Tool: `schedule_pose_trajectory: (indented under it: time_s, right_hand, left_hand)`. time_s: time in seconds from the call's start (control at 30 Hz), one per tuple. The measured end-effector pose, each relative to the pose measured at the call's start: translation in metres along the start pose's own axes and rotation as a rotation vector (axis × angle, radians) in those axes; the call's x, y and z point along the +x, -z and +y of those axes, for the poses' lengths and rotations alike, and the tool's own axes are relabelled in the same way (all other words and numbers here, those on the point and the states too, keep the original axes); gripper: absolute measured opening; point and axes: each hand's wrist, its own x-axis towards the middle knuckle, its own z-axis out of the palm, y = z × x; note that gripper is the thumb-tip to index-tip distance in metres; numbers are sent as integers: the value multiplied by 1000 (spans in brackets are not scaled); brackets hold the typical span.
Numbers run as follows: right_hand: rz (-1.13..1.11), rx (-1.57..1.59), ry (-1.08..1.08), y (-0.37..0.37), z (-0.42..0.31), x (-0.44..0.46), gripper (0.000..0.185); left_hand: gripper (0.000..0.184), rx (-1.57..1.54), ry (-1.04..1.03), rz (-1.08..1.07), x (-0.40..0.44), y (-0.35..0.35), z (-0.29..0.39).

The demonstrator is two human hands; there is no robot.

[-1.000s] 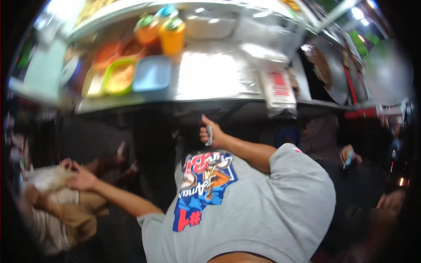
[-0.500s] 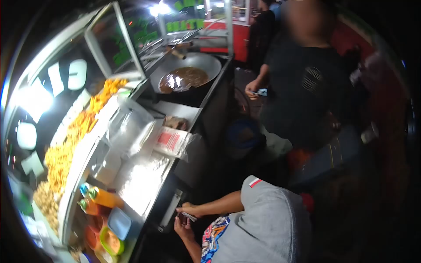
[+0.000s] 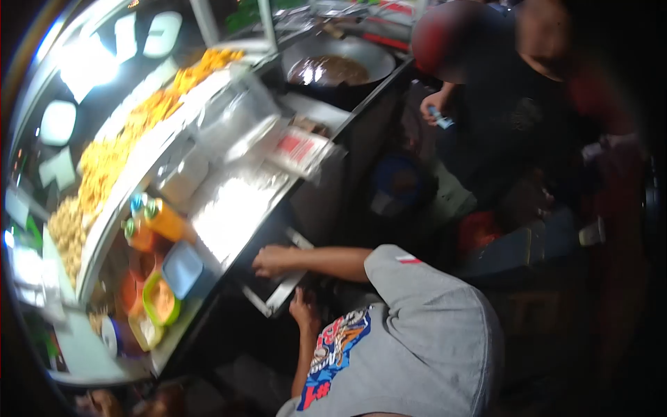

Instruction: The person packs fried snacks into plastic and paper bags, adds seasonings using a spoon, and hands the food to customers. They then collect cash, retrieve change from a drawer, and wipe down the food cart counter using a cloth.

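Observation:
A drawer with a pale metal edge is pulled out below the food cart's counter. My right hand is over the drawer's inner side, its fingers curled together and pointing down. Whatever those fingers hold, if anything, is hidden. Just outside the drawer's front edge, my left hand is closed and in shadow, and I cannot make out what it holds. Both arms come from my grey printed T-shirt. The inside of the drawer is too dark to read.
On the counter are sauce bottles, a blue lid and a green bowl. Fried snacks fill the display. A wok of oil stands behind. A person in black holds a blue-white item nearby.
The view has shifted, so the cart sits higher and further right. My right hand, earlier holding thin folded paper beside my open left hand, has moved over the drawer; my left hand has closed.

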Motion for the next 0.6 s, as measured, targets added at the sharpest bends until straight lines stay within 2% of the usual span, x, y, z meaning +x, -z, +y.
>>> schedule_pose_trajectory:
  time_s: [0.03,0.07,0.1,0.13,0.17,0.2,0.27,0.33,0.37,0.43,0.53,0.6]
  right_hand:
    - [-326,-9,-113,-30,31,24,33]
    - [-415,-79,-161,-8,18,17,36]
    - [-307,-20,-247,-62,60,31,38]
    - [-235,-82,-55,-24,36,19,45]
    - [-295,-95,-129,3,19,16,37]
    - [-439,-108,-241,-20,45,25,35]
    - [-277,-40,-373,10,18,16,32]
    - [38,1,-166,26,4,-4,25]
    - [229,83,3,35,-1,-16,21]
    - [243,162,3,44,0,-37,22]
    - [198,49,-220,75,-16,-63,31]
    - [344,163,-218,87,-13,-59,31]
  left_hand:
    - [29,-142,212,-10,6,12,-2]
    - [29,-128,173,11,2,7,2]
    - [29,-107,157,61,1,-1,8]
    - [30,-93,184,63,3,1,9]
    - [30,-122,176,37,8,6,3]
    - [31,-150,147,83,9,2,2]
    - [31,-64,102,45,14,2,11]
    - [31,-81,52,17,27,5,8]
    - [32,-71,75,19,27,12,4]
    - [32,-59,51,-22,53,10,15]
    - [35,-58,70,34,68,-2,39]
    - [39,-8,3,78,85,-5,47]
